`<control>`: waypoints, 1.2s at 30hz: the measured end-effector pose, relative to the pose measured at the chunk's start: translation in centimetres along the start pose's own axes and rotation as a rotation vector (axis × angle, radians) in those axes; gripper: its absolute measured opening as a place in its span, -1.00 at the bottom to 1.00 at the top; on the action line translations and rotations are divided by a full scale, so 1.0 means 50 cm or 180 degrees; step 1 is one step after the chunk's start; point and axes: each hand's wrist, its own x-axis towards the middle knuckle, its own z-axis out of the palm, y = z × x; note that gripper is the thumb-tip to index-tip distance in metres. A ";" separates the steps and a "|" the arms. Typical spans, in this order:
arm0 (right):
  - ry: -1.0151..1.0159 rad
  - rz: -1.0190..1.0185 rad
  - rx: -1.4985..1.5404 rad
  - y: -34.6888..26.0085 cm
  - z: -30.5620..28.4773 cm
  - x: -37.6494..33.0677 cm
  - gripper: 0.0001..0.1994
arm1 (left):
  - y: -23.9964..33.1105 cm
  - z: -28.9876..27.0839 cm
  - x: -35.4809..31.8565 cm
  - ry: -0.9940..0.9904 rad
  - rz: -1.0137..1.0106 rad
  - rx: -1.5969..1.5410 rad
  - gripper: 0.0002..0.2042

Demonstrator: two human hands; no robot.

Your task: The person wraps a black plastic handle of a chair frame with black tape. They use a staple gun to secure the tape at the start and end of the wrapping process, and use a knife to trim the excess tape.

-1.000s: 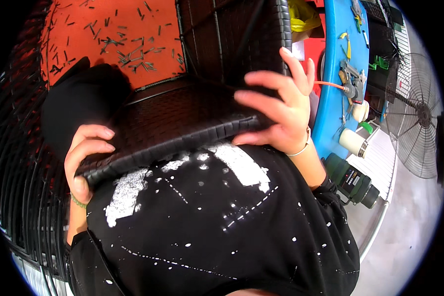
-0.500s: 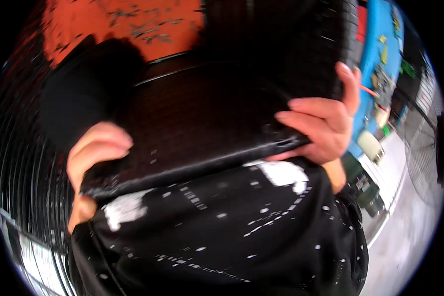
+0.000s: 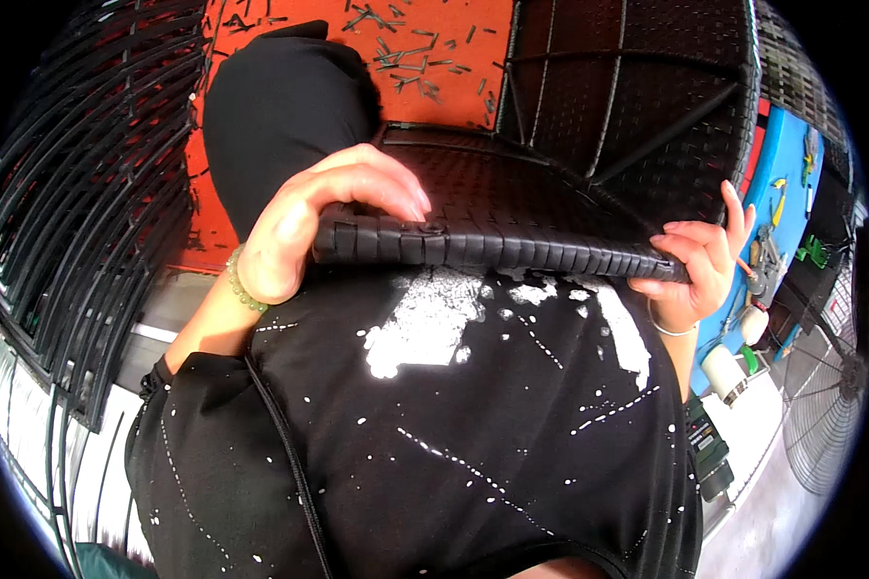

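Note:
A piece of black wicker furniture [image 3: 512, 207] is right in front of my chest, its strip-wrapped edge facing me. My left hand [image 3: 333, 207] holds the left end of that edge, fingers bent over the top and thumb side hidden. At the opposite end, my right hand [image 3: 695, 261] grips the corner between thumb and fingers, with one finger pointing upward. Beyond the edge, the woven surface meets a taller woven panel [image 3: 637, 87] with thin frame bars across it. Its far parts run out of view.
Many black strips [image 3: 87, 193] hang at the left. Cut scraps lie on an orange surface [image 3: 444, 29] ahead. On the right are a blue table [image 3: 777, 164] with tools, a white cup-like container [image 3: 722, 372], a dark green case [image 3: 710, 449] and a large fan [image 3: 826, 405].
My view has shifted, and the wicker piece now sits higher and farther right in it. My left hand has moved inward along the edge; both hands still hold on.

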 end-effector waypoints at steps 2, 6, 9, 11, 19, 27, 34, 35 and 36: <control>-0.0030 0.0050 -0.0026 -0.006 -0.005 0.002 -0.38 | -0.015 -0.008 0.002 -0.0178 0.0221 -0.0073 -0.31; -0.0108 0.0034 -0.0163 0.000 -0.013 0.014 -0.34 | -0.016 -0.005 0.003 -0.0367 -0.0011 -0.0059 -0.22; -0.0219 0.0048 -0.0219 0.018 -0.019 0.026 -0.30 | -0.034 -0.008 0.016 -0.0533 0.0224 -0.0069 -0.26; -0.0285 0.0045 -0.0151 0.026 -0.018 0.033 -0.28 | -0.048 -0.007 0.014 -0.0502 0.0317 -0.0336 -0.28; -0.0917 0.0144 -0.0418 -0.034 -0.057 0.095 -0.25 | -0.085 -0.018 0.003 -0.0336 0.0325 -0.0756 -0.13; -0.1918 -0.0266 0.2482 -0.127 0.002 0.282 -0.66 | -0.081 -0.009 0.005 0.0218 -0.0067 -0.1104 -0.61; -0.2649 -0.0618 0.3506 -0.180 0.121 0.323 -0.63 | -0.066 0.014 0.013 0.0513 -0.0338 -0.1165 -0.65; -0.2679 -0.0638 0.3608 -0.181 0.129 0.318 -0.63 | -0.069 0.015 0.013 0.0511 -0.0409 -0.1206 -0.65; -0.2683 -0.0673 0.3603 -0.179 0.129 0.321 -0.63 | -0.072 0.018 0.017 0.0553 -0.0248 -0.1159 -0.68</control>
